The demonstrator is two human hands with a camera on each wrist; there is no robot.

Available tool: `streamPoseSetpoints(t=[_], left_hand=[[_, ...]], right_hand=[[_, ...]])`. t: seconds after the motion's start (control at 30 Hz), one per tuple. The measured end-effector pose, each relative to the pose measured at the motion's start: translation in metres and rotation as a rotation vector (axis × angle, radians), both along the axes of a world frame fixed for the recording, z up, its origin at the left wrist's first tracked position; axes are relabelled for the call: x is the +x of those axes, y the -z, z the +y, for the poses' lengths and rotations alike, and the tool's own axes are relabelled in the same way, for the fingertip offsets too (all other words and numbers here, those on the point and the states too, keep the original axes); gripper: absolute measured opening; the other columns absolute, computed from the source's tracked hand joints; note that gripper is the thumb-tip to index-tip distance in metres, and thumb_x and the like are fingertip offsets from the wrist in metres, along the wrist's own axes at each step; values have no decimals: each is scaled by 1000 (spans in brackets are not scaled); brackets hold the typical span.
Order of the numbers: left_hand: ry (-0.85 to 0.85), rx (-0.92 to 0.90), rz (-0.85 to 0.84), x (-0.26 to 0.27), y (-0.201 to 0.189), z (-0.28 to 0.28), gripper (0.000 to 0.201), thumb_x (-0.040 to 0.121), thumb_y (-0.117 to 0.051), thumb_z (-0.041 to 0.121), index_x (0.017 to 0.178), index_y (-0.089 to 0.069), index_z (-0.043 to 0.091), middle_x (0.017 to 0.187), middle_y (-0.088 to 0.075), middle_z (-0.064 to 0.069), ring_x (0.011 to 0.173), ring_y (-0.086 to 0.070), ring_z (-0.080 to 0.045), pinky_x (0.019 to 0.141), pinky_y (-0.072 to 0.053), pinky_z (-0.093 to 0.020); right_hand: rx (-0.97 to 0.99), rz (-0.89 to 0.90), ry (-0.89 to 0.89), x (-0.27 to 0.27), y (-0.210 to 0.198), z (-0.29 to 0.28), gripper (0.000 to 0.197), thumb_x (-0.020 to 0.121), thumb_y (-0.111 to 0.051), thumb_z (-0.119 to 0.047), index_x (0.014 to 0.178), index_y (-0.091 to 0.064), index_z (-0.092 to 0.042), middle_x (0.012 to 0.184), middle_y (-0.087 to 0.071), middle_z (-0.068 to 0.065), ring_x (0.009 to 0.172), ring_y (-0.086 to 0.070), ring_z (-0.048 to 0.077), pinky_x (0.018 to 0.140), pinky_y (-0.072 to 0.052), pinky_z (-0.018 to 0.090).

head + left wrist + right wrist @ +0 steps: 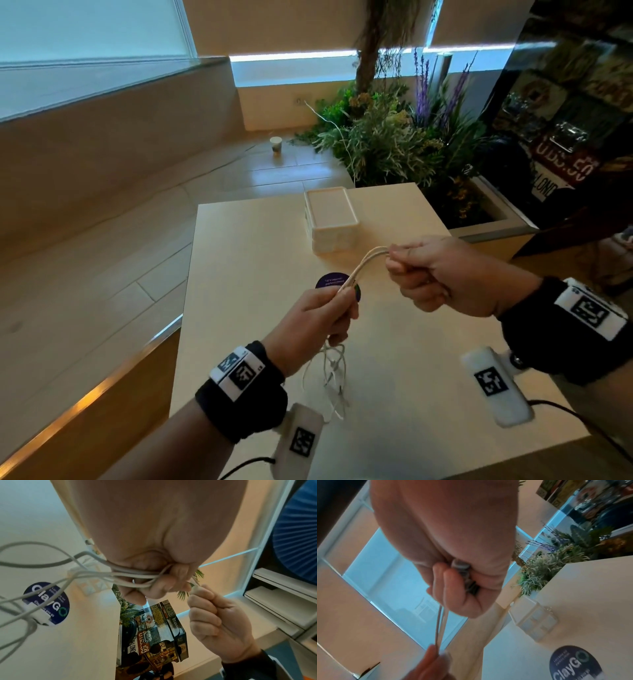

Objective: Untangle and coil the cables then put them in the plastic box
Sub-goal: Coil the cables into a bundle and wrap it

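Observation:
White cables (pixel 361 267) run as a short doubled strand between my two hands above the table. My left hand (pixel 322 315) grips a bundle of the cables (pixel 130 576); loose tangled loops (pixel 330 380) hang below it toward the table. My right hand (pixel 442 274) is curled round the strand's other end, with cable strands (pixel 441 622) running down from its fist. The white plastic box (pixel 330 219) stands open at the far middle of the table, beyond both hands.
The pale table (pixel 394 342) carries a round dark-blue sticker (pixel 330 281) under my hands. A planter with green and purple plants (pixel 394 137) stands past the far right corner. A paper cup (pixel 275 145) stands on the floor. The table's left edge drops to a wooden floor.

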State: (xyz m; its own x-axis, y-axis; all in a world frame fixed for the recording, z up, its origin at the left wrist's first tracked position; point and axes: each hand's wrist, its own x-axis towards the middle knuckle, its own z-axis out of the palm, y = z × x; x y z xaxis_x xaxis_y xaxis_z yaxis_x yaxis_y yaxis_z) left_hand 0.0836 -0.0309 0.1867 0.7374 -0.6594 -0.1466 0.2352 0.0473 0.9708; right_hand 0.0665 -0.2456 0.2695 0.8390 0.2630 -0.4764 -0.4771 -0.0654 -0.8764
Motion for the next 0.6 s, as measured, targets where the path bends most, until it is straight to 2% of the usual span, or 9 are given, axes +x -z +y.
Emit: streamPoseSetpoints(t=[0.13, 0.2, 0.23, 0.3, 0.37, 0.43, 0.47, 0.53, 0.6], left_hand=[[-35, -9, 29, -7, -3, -1, 36, 108, -36, 26, 84, -49, 4, 62, -31, -2, 52, -25, -14, 52, -24, -28], [-90, -14, 28, -9, -2, -5, 36, 109, -36, 26, 80, -46, 7, 64, -32, -1, 53, -25, -13, 55, -19, -29], [-123, -8, -3, -10, 0, -7, 39, 108, -36, 27, 76, -46, 8, 62, -35, 2, 52, -27, -12, 53, -22, -25], [-182, 16, -75, -11, 3, -13, 45, 109, -36, 29, 70, -53, 13, 55, -41, 8, 48, -33, -9, 50, -30, -22], [-227, 43, -121, -13, 6, -17, 45, 109, -36, 28, 77, -58, 7, 53, -43, 8, 48, -35, -11, 50, -31, -27], [-238, 73, -176, -12, 10, -21, 44, 108, -36, 29, 72, -57, 17, 58, -43, 5, 52, -35, -14, 52, -30, -35], [-230, 96, -213, -11, 12, -23, 46, 108, -36, 30, 67, -56, 25, 64, -44, 4, 54, -36, -13, 53, -31, -34], [-219, 132, -296, -8, 16, -27, 44, 104, -38, 33, 63, -55, 26, 72, -47, 5, 56, -38, -12, 55, -33, -33], [-194, 192, -417, -5, 17, -26, 41, 101, -41, 32, 61, -52, 29, 71, -49, 16, 59, -42, -6, 59, -37, -32]], right_hand=[[75, -10, 169, -2, 23, 19, 37, 106, -37, -30, 80, -52, -9, 59, -38, 6, 40, -35, 12, 40, -25, 22], [58, -53, 235, -4, 36, 33, 36, 106, -39, -30, 94, -60, -3, 66, -50, 11, 49, -46, 17, 42, -36, 25], [41, -80, 256, -3, 40, 38, 37, 106, -41, -31, 102, -63, -1, 73, -55, 13, 55, -51, 18, 45, -41, 27], [31, -106, 269, 1, 46, 45, 41, 104, -45, -34, 114, -66, 0, 89, -62, 17, 68, -57, 19, 55, -48, 30], [62, -94, 252, 6, 47, 50, 48, 103, -46, -38, 118, -65, 3, 100, -68, 18, 83, -64, 24, 73, -53, 38], [67, -76, 231, 9, 48, 55, 53, 104, -43, -39, 118, -64, 8, 104, -70, 21, 95, -65, 30, 90, -51, 45], [50, -71, 215, 10, 47, 58, 56, 105, -41, -39, 117, -63, 11, 101, -69, 23, 93, -64, 32, 89, -51, 46], [53, -56, 203, 12, 48, 64, 60, 106, -39, -38, 113, -59, 18, 92, -70, 22, 85, -64, 31, 76, -53, 39], [118, -21, 259, 14, 50, 67, 55, 106, -41, -37, 107, -60, 15, 86, -72, 19, 78, -66, 28, 70, -52, 36]])
